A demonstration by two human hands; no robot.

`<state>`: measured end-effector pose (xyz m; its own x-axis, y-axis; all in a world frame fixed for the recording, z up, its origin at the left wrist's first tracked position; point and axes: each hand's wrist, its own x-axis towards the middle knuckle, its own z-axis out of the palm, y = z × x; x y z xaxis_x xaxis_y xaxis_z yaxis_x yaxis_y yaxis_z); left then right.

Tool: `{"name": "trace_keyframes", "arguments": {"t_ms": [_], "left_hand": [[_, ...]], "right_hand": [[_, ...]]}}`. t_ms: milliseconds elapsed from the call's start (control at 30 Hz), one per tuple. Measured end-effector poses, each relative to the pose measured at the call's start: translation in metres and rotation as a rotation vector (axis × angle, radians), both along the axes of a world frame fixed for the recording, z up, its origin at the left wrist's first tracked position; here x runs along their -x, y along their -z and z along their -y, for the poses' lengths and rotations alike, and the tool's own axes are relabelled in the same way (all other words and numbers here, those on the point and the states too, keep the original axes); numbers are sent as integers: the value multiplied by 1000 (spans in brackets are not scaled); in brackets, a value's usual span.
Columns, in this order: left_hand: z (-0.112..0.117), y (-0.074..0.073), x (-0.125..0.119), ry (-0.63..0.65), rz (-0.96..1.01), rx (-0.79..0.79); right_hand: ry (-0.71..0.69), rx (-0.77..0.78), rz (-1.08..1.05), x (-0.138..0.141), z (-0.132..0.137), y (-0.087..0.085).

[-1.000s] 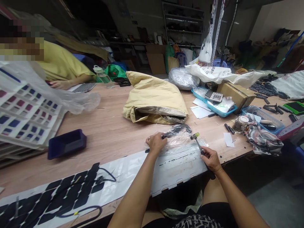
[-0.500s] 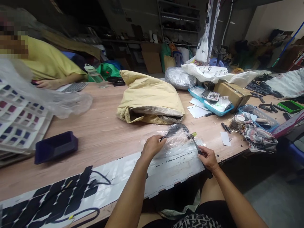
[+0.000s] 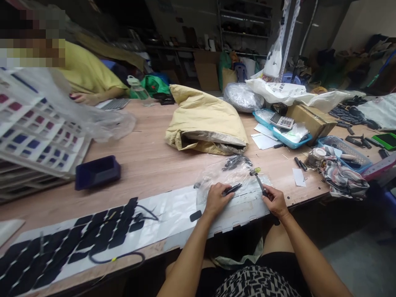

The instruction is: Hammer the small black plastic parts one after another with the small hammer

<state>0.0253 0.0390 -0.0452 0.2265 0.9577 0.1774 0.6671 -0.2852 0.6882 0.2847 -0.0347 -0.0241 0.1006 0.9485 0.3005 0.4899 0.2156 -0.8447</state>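
My left hand (image 3: 216,199) pinches a few thin black rods (image 3: 232,189) over a long white strip (image 3: 173,214) near the table's front edge. Just beyond it lies a clear plastic bag (image 3: 222,173) with more black rods (image 3: 236,161) inside. My right hand (image 3: 275,201) is closed round the handle of a small hammer (image 3: 259,181), whose yellow-ended head points away from me beside the bag. A small black pad (image 3: 195,215) rests on the strip to the left of my left hand.
Black pads and a cable (image 3: 77,243) cover the strip's left end. A dark blue tray (image 3: 97,172), colour sample cards (image 3: 34,136), a yellow sack (image 3: 206,119), blue baskets (image 3: 340,148) and a cardboard box (image 3: 311,117) stand on the table. Another person in yellow (image 3: 89,78) sits far left.
My left hand has drawn back from the plastic bag toward me, bringing a few black rods with it. My right hand with the hammer has stayed about where it was.
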Motion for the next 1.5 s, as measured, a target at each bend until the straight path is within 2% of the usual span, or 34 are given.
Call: {"name": "trace_keyframes", "arguments": {"t_ms": [133,300,433,600,733,867,1100,1300,1500], "left_hand": [[-2,-3,0,-17,24,8],[-4,0,1,-8,43,13],[-6,1,1,-7,71,25],[-8,3,0,-28,89,43],[-8,3,-1,-31,80,51],[-7,1,-1,-49,70,50],[-6,0,-1,-30,110,59],[-7,3,0,-24,112,75],[-6,2,1,-20,104,68]], "right_hand": [[-31,-100,194,15,11,-13],[-178,-82,266,44,22,-22],[-165,-69,281,55,20,-24],[-186,-106,291,63,18,-34],[-178,-106,324,69,17,-32],[-177,-58,378,70,17,-26],[-111,-76,329,66,18,-31],[-131,-26,345,62,17,-28],[23,-9,247,41,4,-25]]}}
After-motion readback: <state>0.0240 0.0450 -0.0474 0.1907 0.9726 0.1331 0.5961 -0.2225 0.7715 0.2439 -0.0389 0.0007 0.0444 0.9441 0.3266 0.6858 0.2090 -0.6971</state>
